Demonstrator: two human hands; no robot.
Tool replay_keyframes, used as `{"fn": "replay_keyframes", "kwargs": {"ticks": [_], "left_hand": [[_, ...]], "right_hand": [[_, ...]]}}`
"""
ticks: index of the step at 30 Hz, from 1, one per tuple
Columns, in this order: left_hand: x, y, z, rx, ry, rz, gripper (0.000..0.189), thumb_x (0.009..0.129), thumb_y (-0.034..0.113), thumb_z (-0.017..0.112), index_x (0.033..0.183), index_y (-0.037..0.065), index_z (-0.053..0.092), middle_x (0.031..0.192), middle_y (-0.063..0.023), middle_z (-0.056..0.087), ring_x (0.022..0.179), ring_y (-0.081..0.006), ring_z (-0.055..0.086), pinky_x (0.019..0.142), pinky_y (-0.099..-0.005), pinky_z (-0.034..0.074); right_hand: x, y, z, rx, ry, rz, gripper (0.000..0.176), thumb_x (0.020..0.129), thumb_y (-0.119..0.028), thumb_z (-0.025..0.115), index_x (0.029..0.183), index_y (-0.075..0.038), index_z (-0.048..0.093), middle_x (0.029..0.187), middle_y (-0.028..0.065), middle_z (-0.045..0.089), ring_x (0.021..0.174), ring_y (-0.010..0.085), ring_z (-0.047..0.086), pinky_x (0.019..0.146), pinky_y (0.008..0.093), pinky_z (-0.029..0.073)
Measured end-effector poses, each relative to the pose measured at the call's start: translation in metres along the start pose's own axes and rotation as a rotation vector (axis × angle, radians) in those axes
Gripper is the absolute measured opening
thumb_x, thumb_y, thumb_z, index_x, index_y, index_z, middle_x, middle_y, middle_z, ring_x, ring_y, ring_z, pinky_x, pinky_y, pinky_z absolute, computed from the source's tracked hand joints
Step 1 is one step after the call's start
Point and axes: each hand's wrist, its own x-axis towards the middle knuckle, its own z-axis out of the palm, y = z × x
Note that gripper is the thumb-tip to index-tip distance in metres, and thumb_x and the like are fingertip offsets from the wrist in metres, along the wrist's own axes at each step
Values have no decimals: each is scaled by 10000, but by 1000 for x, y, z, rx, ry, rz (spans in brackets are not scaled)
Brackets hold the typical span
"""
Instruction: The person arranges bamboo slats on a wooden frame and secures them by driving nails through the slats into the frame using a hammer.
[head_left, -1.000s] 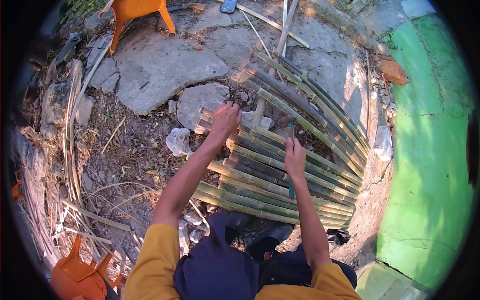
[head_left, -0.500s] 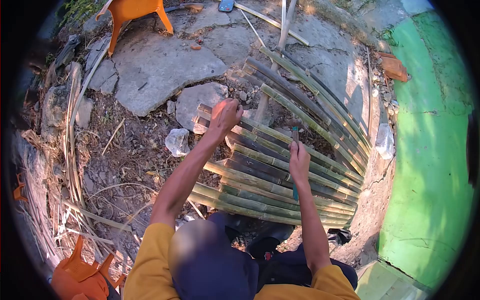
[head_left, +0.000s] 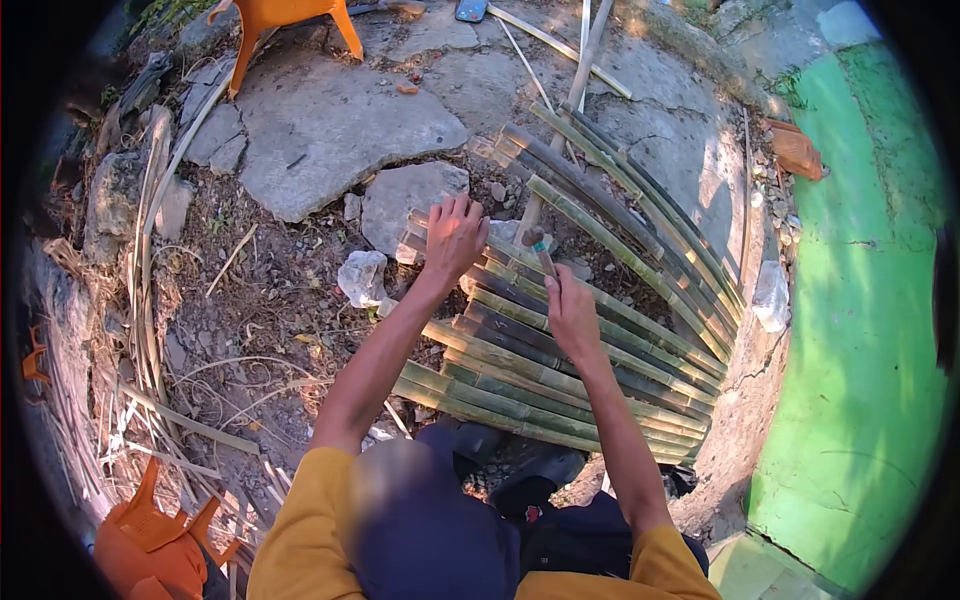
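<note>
Bamboo slats [head_left: 560, 350] lie side by side as a rough panel on the broken ground just ahead of the person's knees, green and dark pieces fanning out toward the green wall [head_left: 860, 300], with a thin cross stick [head_left: 578, 70] running under them toward the top of the view. Left hand [head_left: 452, 235] sits on the far left ends of the slats, fingers bent down onto them; whether it pinches a nail or only steadies the wood is too small to tell. Right hand [head_left: 572, 310] is closed around the handle of a hammer [head_left: 542, 252], head raised just right of the left hand's fingers and tilted toward them, clear of the wood. Judged step: fastening the slats at that end, hammer at the top of a stroke. The next move calls for a short controlled blow landing just beside the left fingertips, left hand holding the slat flat so it does not bounce or roll, and the strike kept square so the bamboo does not split. Around: flat stone slab [head_left: 340, 120] beyond the hands, a pale rock [head_left: 362, 278] near the left forearm, loose bamboo strips [head_left: 140, 300] at the left edge, an orange chair [head_left: 290, 15] at the top and another orange chair [head_left: 150, 540] at bottom left.
</note>
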Motion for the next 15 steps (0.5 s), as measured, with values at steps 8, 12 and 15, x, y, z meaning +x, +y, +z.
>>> {"fn": "replay_keyframes", "kwargs": {"ticks": [8, 12, 15], "left_hand": [[-42, 18, -9, 206, -111, 112, 753, 938, 465, 594, 1492, -27, 462, 1625, -176, 374, 1554, -322, 271, 1268, -548, 117], [-42, 24, -12, 129, -249, 242, 1174, 819, 723, 626, 1583, -97, 278, 1677, -235, 260, 1593, -347, 171, 1290, -563, 55], [-45, 26, -5, 112, -339, 193, 1239, 796, 779, 624, 1565, -129, 278, 1653, -269, 283, 1582, -376, 185, 1292, -563, 69]], "right_hand": [[18, -8, -6, -235, -240, 1, 281, 1073, -240, 516, 1215, -12, 599, 893, 296, 696, 828, 505, 678, 739, 607, 515], [25, -13, -13, -291, -282, 52, 261, 1077, -242, 500, 1166, -19, 602, 830, 305, 692, 789, 514, 685, 708, 620, 528], [41, -17, -21, -303, -321, 45, 257, 1074, -226, 504, 1155, -7, 612, 805, 317, 686, 788, 509, 689, 706, 611, 533]]}}
